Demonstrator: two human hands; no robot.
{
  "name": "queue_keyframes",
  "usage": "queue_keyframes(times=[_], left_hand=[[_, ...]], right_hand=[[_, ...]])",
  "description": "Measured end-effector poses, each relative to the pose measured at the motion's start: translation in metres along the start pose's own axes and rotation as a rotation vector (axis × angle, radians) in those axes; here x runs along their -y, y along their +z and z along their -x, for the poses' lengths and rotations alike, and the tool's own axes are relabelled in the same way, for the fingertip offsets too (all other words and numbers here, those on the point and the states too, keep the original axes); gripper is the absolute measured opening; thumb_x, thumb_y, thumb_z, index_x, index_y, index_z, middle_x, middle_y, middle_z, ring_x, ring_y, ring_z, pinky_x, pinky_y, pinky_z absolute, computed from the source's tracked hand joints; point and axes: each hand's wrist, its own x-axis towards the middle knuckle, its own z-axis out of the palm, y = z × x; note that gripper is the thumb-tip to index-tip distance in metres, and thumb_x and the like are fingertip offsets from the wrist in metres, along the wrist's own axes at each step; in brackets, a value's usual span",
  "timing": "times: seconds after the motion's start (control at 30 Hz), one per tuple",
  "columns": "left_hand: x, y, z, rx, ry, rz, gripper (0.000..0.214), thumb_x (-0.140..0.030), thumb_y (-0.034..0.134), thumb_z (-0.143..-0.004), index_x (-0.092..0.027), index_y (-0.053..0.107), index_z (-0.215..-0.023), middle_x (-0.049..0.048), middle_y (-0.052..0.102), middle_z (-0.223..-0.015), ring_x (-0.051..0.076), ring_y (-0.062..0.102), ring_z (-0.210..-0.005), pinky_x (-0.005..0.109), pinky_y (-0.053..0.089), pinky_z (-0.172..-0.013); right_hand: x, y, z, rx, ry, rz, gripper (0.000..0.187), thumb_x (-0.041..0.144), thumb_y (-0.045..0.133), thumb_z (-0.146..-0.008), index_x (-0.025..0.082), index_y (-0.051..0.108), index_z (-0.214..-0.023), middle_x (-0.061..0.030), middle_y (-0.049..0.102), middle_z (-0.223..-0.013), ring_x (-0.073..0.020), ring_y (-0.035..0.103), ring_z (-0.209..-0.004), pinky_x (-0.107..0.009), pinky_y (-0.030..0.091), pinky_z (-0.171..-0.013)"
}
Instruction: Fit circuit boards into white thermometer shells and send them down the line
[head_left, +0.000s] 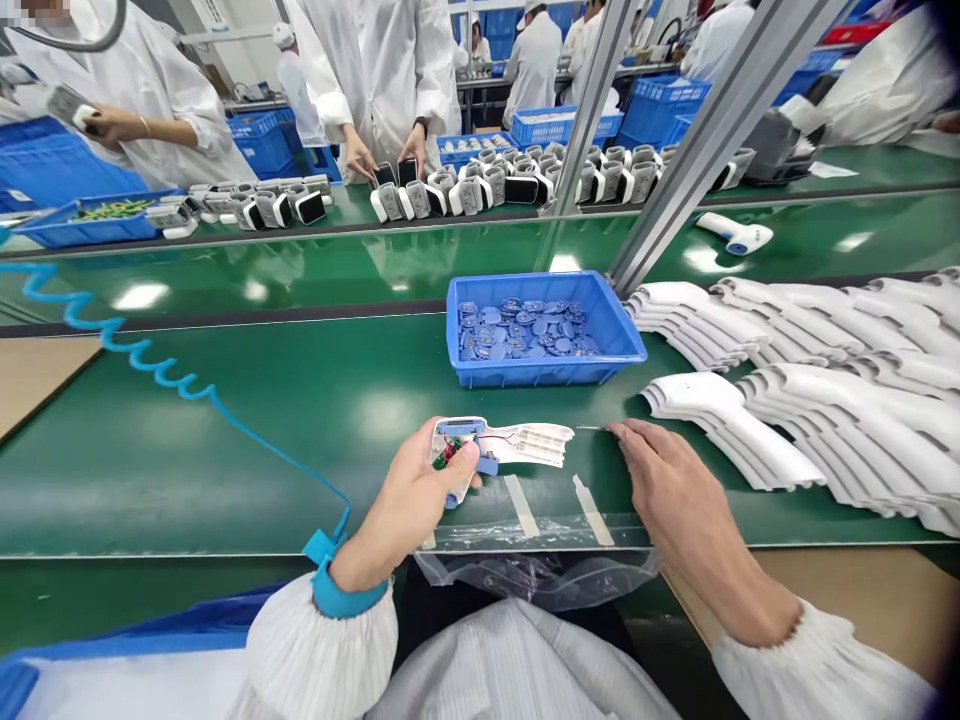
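Observation:
My left hand [416, 500] is closed round an open white thermometer half-shell [517, 443] with a blue part, red wires and a small circuit board inside. It holds it just above the green table [225, 440]. My right hand [667, 490] rests palm down on the table to the right, fingers together and bent, fingertips pinched at something thin near the shell's end; I cannot make out what. A blue wrist strap [337, 590] with a coiled blue cord [135, 350] circles my left wrist.
A blue bin [540, 372] of small round blue parts stands behind the hands. Rows of white shells [810, 400] lie stacked at the right. Tape strips [592, 510] hold a plastic bag [540, 575] at the table edge. Other people in white coats work across the belt, with grey devices [480, 185] lined up.

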Motion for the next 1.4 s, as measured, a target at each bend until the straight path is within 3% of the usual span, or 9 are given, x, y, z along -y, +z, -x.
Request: queue_keyframes(times=[0.1,0.2,0.43,0.57,0.73,0.9,1.1,1.23,1.4], left_hand=[[-0.001,0.004,-0.003,0.091,-0.056,0.115,0.036,-0.045,0.063,-0.092,-0.013,0.061,-0.107,0.0053,0.065,-0.079,0.013,0.054,-0.064,0.025,0.036,-0.058],[-0.001,0.004,-0.004,0.136,-0.076,0.188,0.035,-0.043,0.065,-0.091,-0.015,0.062,-0.112,0.0068,0.067,-0.089,0.014,0.058,-0.071,0.026,0.038,-0.062],[0.000,0.001,0.002,0.174,-0.069,0.112,0.031,-0.040,0.067,-0.090,-0.020,0.062,-0.112,0.0056,0.069,-0.100,0.015,0.063,-0.082,0.024,0.039,-0.065],[-0.005,0.011,0.003,0.086,-0.055,-0.013,0.036,-0.049,0.070,-0.086,-0.019,0.065,-0.105,0.0033,0.067,-0.086,0.015,0.059,-0.075,0.025,0.039,-0.063],[-0.010,0.024,0.001,0.019,-0.037,-0.026,0.028,-0.039,0.078,-0.078,-0.017,0.065,-0.089,-0.0006,0.062,-0.072,0.012,0.051,-0.064,0.025,0.036,-0.059],[-0.004,0.022,-0.001,0.036,-0.054,-0.041,0.026,-0.036,0.078,-0.079,-0.017,0.061,-0.087,-0.0017,0.062,-0.073,0.011,0.051,-0.067,0.024,0.037,-0.062],[0.002,0.017,-0.003,0.075,-0.025,0.057,0.037,-0.043,0.080,-0.077,-0.015,0.059,-0.088,-0.0014,0.061,-0.073,0.010,0.050,-0.065,0.023,0.038,-0.060],[0.000,0.021,-0.004,0.022,-0.055,0.055,0.033,-0.036,0.082,-0.074,-0.015,0.058,-0.081,-0.0022,0.059,-0.068,0.008,0.049,-0.060,0.022,0.036,-0.057],[0.002,0.019,-0.008,-0.011,-0.068,0.030,0.037,-0.037,0.085,-0.071,-0.015,0.060,-0.088,-0.0003,0.063,-0.075,0.010,0.052,-0.065,0.024,0.039,-0.061]], right_hand=[[0.000,-0.010,-0.002,-0.092,-0.047,0.059,0.030,0.026,0.042,-0.103,0.016,0.070,-0.112,-0.0067,0.075,-0.097,-0.0212,0.065,-0.087,-0.035,0.043,-0.075],[0.000,-0.020,-0.013,-0.201,-0.032,0.144,0.024,0.031,0.054,-0.099,0.022,0.075,-0.091,-0.0022,0.076,-0.088,-0.0210,0.063,-0.081,-0.036,0.033,-0.070],[-0.022,-0.058,-0.014,-0.326,0.154,0.328,0.033,0.043,0.056,-0.096,0.017,0.076,-0.100,-0.0118,0.072,-0.105,-0.0264,0.060,-0.090,-0.035,0.035,-0.069],[-0.032,-0.067,-0.010,-0.233,0.091,0.284,0.040,0.049,0.050,-0.098,0.017,0.073,-0.103,-0.0108,0.071,-0.104,-0.0252,0.063,-0.089,-0.034,0.039,-0.068],[-0.045,-0.062,0.001,-0.093,0.219,0.569,0.046,0.053,0.046,-0.098,0.016,0.067,-0.115,-0.0131,0.071,-0.108,-0.0295,0.060,-0.086,-0.037,0.032,-0.063],[-0.070,-0.057,0.001,0.088,0.315,0.603,0.046,0.056,0.044,-0.098,0.019,0.068,-0.110,-0.0130,0.069,-0.091,-0.0305,0.061,-0.080,-0.036,0.034,-0.061],[-0.085,-0.053,-0.005,0.067,0.330,0.493,0.060,0.058,0.032,-0.099,0.014,0.070,-0.111,-0.0166,0.069,-0.092,-0.0344,0.063,-0.086,-0.041,0.046,-0.070],[-0.075,-0.060,-0.001,-0.158,0.259,0.393,0.066,0.064,0.034,-0.097,0.011,0.071,-0.109,-0.0173,0.067,-0.087,-0.0334,0.064,-0.086,-0.042,0.050,-0.076],[-0.018,-0.072,0.001,-0.296,0.095,0.166,0.043,0.055,0.053,-0.095,0.019,0.067,-0.114,-0.0127,0.068,-0.105,-0.0263,0.064,-0.096,-0.035,0.050,-0.078]])
